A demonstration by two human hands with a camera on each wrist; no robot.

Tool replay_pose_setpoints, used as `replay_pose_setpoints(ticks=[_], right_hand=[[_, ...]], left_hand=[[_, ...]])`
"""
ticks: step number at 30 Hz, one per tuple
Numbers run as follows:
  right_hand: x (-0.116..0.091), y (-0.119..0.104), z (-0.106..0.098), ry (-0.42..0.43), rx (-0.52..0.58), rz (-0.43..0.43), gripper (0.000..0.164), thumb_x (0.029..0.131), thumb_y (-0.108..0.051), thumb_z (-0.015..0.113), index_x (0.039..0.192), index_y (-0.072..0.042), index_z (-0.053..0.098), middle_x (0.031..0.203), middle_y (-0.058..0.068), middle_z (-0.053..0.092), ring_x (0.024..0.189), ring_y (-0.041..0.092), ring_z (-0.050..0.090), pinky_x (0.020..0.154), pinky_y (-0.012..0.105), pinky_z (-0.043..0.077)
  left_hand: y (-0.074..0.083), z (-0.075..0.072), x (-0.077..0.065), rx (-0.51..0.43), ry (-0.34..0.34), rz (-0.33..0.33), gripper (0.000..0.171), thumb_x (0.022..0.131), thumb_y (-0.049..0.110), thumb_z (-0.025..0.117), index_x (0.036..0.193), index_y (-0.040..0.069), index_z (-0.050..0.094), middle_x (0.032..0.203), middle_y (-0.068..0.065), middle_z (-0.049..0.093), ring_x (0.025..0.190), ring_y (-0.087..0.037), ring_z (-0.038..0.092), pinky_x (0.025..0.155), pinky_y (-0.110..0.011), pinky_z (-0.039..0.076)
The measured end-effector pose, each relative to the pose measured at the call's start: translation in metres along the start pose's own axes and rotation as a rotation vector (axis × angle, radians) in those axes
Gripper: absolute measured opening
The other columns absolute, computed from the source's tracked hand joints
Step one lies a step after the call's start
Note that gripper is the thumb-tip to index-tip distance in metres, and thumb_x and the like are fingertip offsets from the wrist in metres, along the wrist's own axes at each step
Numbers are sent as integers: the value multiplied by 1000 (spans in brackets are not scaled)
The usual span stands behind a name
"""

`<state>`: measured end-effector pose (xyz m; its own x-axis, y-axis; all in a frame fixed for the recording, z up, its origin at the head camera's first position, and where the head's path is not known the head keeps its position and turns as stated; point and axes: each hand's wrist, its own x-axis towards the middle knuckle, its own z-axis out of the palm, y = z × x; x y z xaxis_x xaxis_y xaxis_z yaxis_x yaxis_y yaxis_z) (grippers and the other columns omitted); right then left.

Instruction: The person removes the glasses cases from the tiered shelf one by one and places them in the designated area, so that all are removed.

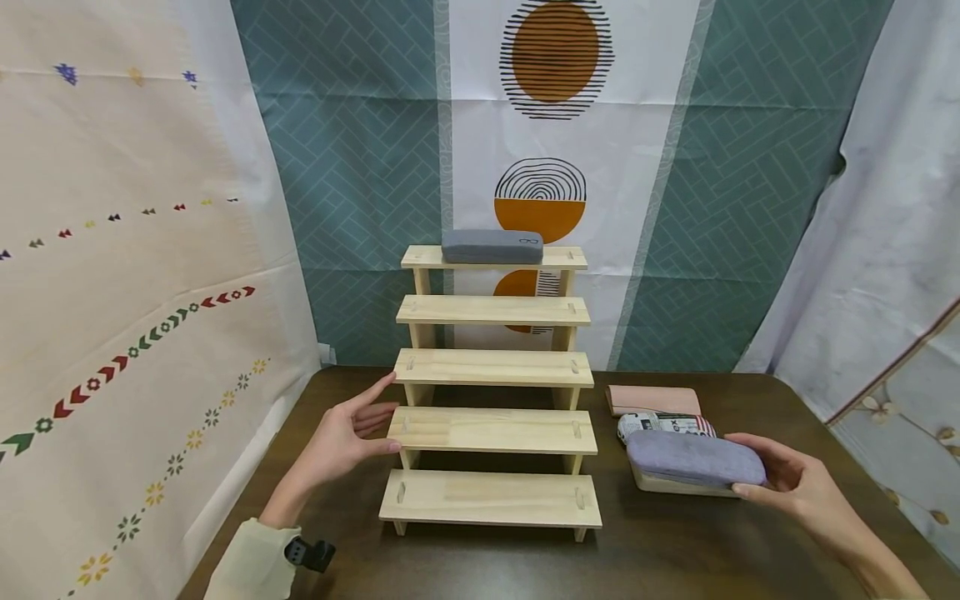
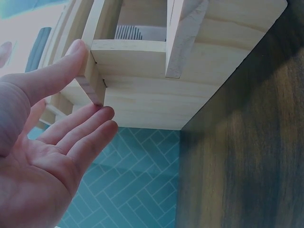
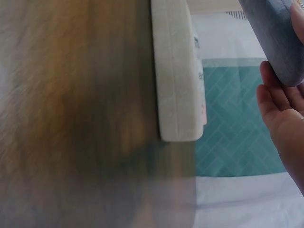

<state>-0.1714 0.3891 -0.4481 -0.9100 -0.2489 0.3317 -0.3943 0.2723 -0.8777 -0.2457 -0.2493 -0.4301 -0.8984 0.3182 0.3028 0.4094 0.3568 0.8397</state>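
A five-step wooden display stand (image 1: 495, 367) rises in the middle of the table. My left hand (image 1: 348, 442) is at its left side, thumb at the front and fingers behind the end of the second step from the bottom (image 2: 90, 80). My right hand (image 1: 787, 483) grips the right end of a purple-blue glasses case (image 1: 693, 457), also visible in the right wrist view as a dark rounded case (image 3: 278, 42). That case is held just above a cream case (image 1: 682, 485), which lies on the table. A grey glasses case (image 1: 491, 247) rests on the top step.
Behind the cream case lie a case with a newspaper-like print (image 1: 667, 423) and a pink case (image 1: 652, 400). The brown table (image 1: 345, 508) is bordered by a patterned teal and white curtain (image 1: 360, 192) at the back and pale cloths at both sides.
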Motion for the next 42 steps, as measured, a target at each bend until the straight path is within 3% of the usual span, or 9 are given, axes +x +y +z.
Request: replay_pose_setpoints(ticks=[8,15,25,33,42], right_hand=[[-14,5,-7,17,-123,67,59,91,14,73,146,9,52,131,-7,68,104,8,69,79,25,62],[-26,15,-9,4,-148,98,61,92,11,74,148,8,52,132,-12,67,107,4,67,78,25,61],[-34,21,-9,2,-201,104,58,91,8,77,145,10,54,135,-15,65,116,-3,62,84,16,56],[-38,29,-11,-9,-211,67,58,89,11,77,142,11,56,137,-10,66,122,-7,57,89,11,52],[-41,35,-11,-25,-213,50,58,87,12,78,141,12,57,138,-10,65,124,-9,54,91,8,49]], left_hand=[[-1,-1,0,-11,1,-1,103,78,-1,92,164,23,41,147,-24,57,130,-39,62,102,-58,51],[-1,-2,0,-15,3,-4,103,78,-1,92,164,23,42,145,-25,59,129,-39,62,102,-52,53],[0,-2,1,-4,0,-6,103,79,-2,92,164,23,41,146,-25,58,130,-39,62,101,-43,55],[-1,-1,1,-1,1,-10,103,79,-2,92,164,24,41,145,-25,59,129,-39,62,102,-51,54],[-1,0,1,5,2,-12,103,78,-1,92,164,24,42,146,-25,58,129,-38,63,102,-50,54]])
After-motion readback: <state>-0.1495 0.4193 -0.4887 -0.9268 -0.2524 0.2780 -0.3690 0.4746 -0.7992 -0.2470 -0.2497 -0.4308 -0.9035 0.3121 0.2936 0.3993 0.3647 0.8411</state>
